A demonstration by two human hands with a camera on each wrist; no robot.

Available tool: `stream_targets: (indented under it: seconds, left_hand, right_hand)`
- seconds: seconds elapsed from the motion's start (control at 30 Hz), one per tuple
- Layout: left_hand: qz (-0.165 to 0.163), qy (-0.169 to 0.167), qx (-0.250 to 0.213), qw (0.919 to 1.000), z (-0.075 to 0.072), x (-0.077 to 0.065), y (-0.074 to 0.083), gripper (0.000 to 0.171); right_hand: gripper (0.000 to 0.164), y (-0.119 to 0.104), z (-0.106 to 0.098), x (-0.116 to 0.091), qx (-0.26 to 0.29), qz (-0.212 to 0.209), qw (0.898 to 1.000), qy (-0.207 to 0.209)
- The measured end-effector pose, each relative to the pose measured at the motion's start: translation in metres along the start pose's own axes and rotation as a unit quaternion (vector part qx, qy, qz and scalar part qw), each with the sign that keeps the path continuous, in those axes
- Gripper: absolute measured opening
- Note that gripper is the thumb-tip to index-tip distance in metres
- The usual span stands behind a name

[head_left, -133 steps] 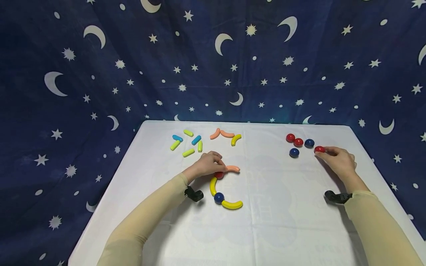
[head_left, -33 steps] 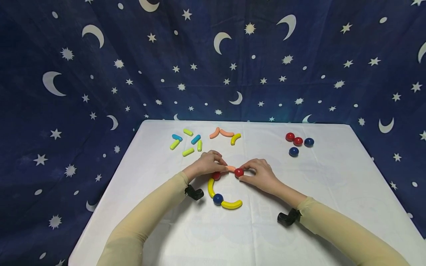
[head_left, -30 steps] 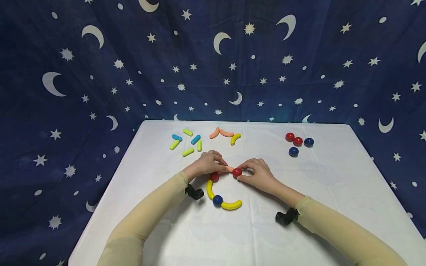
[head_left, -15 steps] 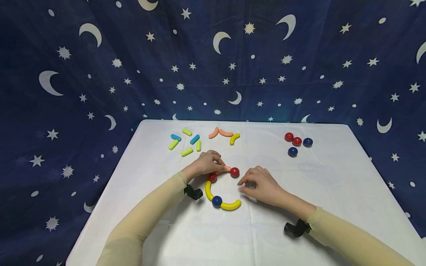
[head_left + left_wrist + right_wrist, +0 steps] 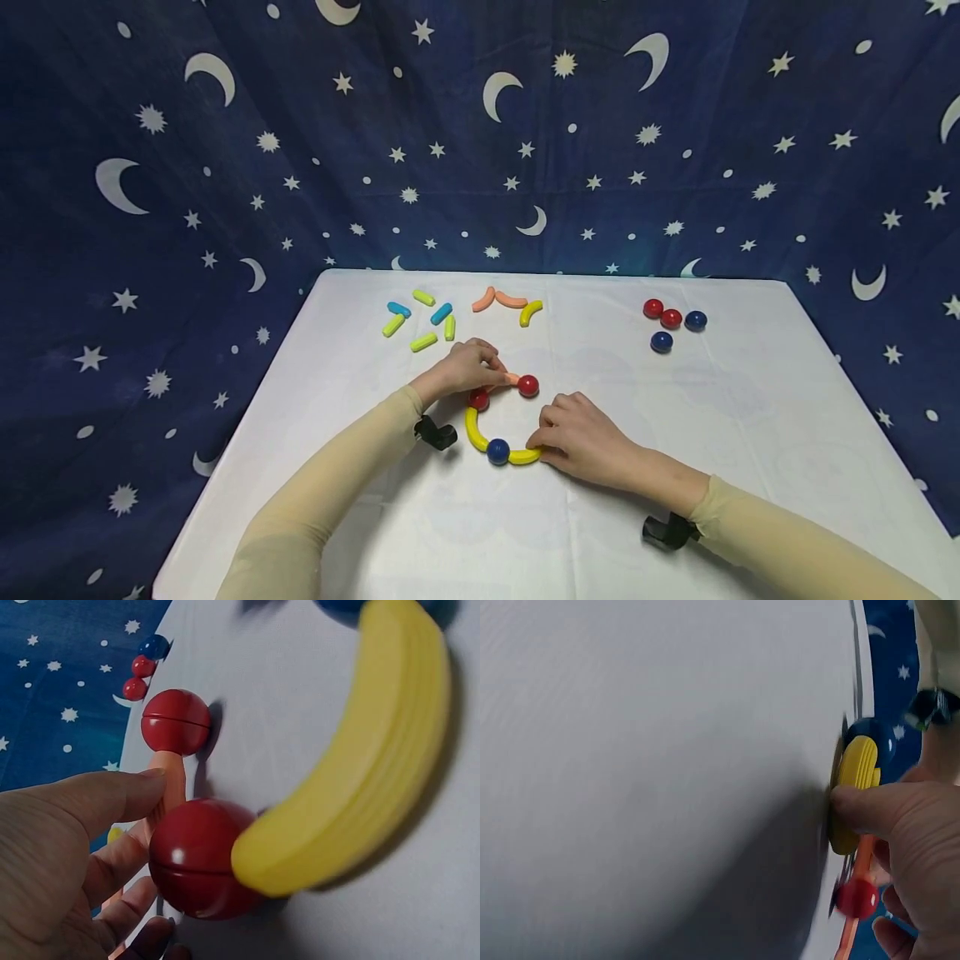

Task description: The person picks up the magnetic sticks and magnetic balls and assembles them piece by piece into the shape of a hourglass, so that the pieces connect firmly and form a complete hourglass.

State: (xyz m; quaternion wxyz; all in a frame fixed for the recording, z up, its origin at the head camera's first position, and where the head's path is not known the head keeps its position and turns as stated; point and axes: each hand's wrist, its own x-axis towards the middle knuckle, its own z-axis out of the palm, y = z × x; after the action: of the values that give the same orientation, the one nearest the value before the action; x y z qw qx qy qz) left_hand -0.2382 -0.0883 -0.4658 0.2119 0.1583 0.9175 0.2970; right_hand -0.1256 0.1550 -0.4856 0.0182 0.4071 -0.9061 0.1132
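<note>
In the head view, my left hand [image 5: 472, 367] pinches a curved orange rod [image 5: 173, 780] between thumb and fingers. One red ball [image 5: 528, 386] joins its right end; another red ball [image 5: 202, 859] sits at its left end, touching a curved yellow rod [image 5: 475, 432]. That rod meets a blue ball [image 5: 498, 452], from which a second curved yellow rod [image 5: 523, 457] runs right. My right hand [image 5: 588, 442] pinches this rod's free end, with the thumb lying on it in the right wrist view. Together the pieces form a ring with a gap at the right.
Short green rods [image 5: 423, 342] and blue rods [image 5: 442, 314] lie at the back left. Two orange rods [image 5: 512, 300] and a yellow rod [image 5: 531, 313] lie behind the ring. Red balls [image 5: 671, 319] and blue balls [image 5: 662, 342] sit at the back right of the white table [image 5: 675, 400].
My right hand brought a red ball from the right to the orange rod's end, let it go, then moved down and gripped the lower yellow rod. My left hand stayed on the orange rod.
</note>
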Motion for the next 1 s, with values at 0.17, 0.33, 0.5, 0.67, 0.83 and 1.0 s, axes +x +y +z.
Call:
stream_targets:
  seconds: [0.17, 0.33, 0.5, 0.67, 0.83, 1.0]
  left_hand:
    - [-0.009, 0.000, -0.010, 0.9999, -0.002, -0.003, -0.001, 0.026]
    - [-0.003, -0.002, -0.002, 1.0000, 0.000, -0.004, 0.000, 0.028]
    - [0.002, -0.001, 0.006, 1.0000, 0.002, -0.007, 0.003, 0.027]
    - [0.002, 0.012, 0.017, 0.9998, 0.003, -0.009, 0.003, 0.026]
    - [0.002, 0.020, 0.012, 0.9997, 0.005, -0.008, 0.002, 0.026]
    - [0.002, 0.022, 0.005, 0.9997, 0.008, -0.006, 0.004, 0.026]
  right_hand:
    - [0.018, 0.025, -0.004, -0.002, -0.026, 0.012, 0.999, 0.014]
    - [0.025, 0.052, -0.008, -0.003, -0.021, 0.062, 0.997, 0.036]
    - [0.016, 0.060, -0.009, -0.006, 0.052, 0.184, 0.980, 0.057]
    - [0.030, 0.053, -0.008, 0.000, 0.105, 0.303, 0.947, 0.027]
    - [0.035, 0.048, -0.007, 0.011, 0.118, 0.339, 0.933, -0.007]
    - [0.030, 0.048, -0.006, 0.019, 0.126, 0.354, 0.927, -0.006]
